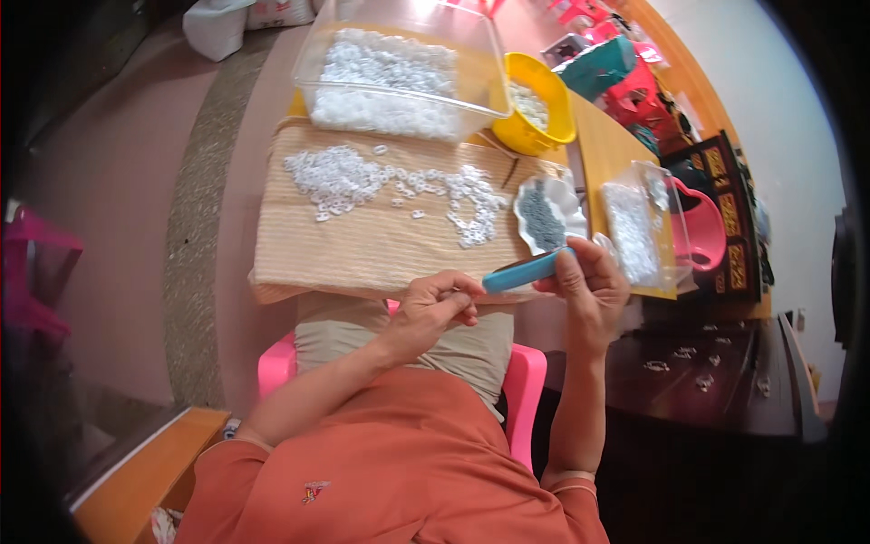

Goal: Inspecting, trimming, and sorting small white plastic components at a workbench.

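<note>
In front of my lap, my right hand (591, 288) is closed around a light-blue, long, slightly curved tool (524, 272) with a dark upper edge; its exact kind is unclear. My left hand (440, 306) is at the tool's left end, thumb and fingers pinched together. Anything in that pinch is too small or hidden to make out. Beyond my hands, a heap of small white plastic pieces with holes (337, 181) lies on a tan ribbed cloth (353, 249). A looser cluster of the same pieces (475, 207) is further right. Near my right hand, a white scalloped dish (573, 214) holds small grey bits (542, 216).
A large clear bin (403, 98) of white pieces stands at the table's far side, beside a yellow tub (560, 118). To the right are a clear tray (675, 245) with white pieces and a pink heart-shaped basin (709, 231). I sit on a pink chair (527, 385).
</note>
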{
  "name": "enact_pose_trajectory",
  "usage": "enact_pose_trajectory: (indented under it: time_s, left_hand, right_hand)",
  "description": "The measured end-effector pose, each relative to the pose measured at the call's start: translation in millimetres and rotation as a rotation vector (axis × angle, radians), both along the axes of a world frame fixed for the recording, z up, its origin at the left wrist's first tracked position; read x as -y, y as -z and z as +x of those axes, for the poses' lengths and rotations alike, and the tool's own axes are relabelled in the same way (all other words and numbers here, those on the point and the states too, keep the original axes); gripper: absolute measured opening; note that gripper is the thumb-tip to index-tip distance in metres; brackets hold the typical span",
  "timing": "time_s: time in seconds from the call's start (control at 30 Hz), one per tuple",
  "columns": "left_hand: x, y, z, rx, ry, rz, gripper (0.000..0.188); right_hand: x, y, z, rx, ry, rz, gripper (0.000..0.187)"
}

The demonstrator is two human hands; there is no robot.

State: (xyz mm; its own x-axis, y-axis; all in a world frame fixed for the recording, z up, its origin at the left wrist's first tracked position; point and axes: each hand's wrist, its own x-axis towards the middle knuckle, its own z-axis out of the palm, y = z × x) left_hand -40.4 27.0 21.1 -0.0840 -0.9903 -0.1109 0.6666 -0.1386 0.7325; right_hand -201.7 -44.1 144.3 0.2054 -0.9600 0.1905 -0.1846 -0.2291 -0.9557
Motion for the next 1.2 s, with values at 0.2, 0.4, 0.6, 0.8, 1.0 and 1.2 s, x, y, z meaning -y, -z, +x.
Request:
enact_pose_trajectory:
  time_s: [0.2, 0.4, 0.6, 0.8, 1.0, 1.2]
  left_hand:
    - [3, -1, 19, 0.055, 0.028, -0.018, 0.013]
    - [5, -7, 7, 0.247, 0.022, -0.170, 0.010]
    - [6, 0, 6, 0.489, -0.021, -0.243, 0.007]
    - [5, -9, 9, 0.648, -0.065, -0.314, 0.007]
    - [6, -11, 15, 0.601, -0.021, -0.228, 0.009]
    - [12, -8, 26, 0.799, -0.031, -0.330, 0.008]
  right_hand:
    - [9, 42, 1, -0.101, -0.236, 0.218, 0.021]
    - [14, 59, 4, -0.339, -0.316, 0.238, 0.024]
    - [16, 64, 3, -0.316, -0.309, 0.262, 0.023]
    - [14, 68, 6, -0.301, -0.307, 0.215, 0.022]
    - [20, 71, 5, -0.314, -0.310, 0.190, 0.021]
    - [25, 67, 1, -0.404, -0.485, 0.040, 0.019]
